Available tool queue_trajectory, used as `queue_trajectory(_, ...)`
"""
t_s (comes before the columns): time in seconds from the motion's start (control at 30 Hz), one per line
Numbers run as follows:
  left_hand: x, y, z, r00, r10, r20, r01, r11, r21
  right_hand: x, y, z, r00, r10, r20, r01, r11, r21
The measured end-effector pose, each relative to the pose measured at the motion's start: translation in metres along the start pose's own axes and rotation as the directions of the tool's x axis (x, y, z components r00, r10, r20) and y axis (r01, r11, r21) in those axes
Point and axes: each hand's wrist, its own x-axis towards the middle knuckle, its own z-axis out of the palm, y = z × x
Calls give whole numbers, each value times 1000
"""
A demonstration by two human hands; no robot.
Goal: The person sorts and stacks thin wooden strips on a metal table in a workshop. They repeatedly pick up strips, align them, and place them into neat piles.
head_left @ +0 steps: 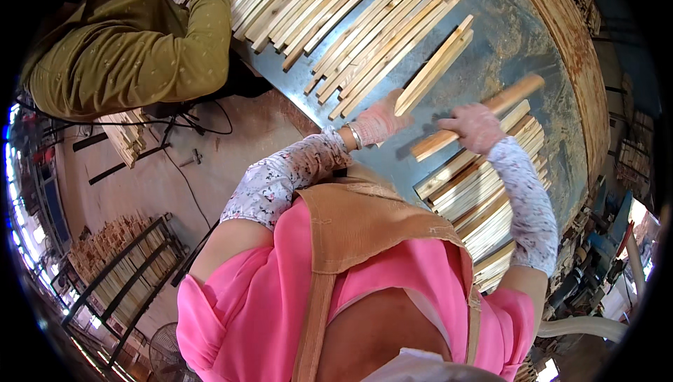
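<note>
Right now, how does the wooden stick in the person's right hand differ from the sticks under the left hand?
The stick in the right hand, a brown stick, is darker and looks thicker than the pale stick pair at the left hand. The brown stick is gripped mid-length and looks raised off the blue table; the pale stick pair lies flat, touched at one end. Both are long, straight wood pieces lying diagonally.

Bright daylight, sharp centre, heavy fisheye warp + dark rim.

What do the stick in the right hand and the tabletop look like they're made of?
The stick in the right hand looks like bare, unfinished wood: pale tan, with grain lines. The tabletop seems to be sheet metal, blue-grey, scuffed and dully reflective.
</note>
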Motion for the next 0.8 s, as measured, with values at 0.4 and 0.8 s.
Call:
queue_trajectory(0.4,-7,1,45,998,-15,-64,54,746,664,67,-37,123,469,866,-172,-128,259,957)
queue_trajectory(0.8,-9,-28,26,885,465,28,-363,649,668,121,-73,76,185,969,163,-328,-95,940)
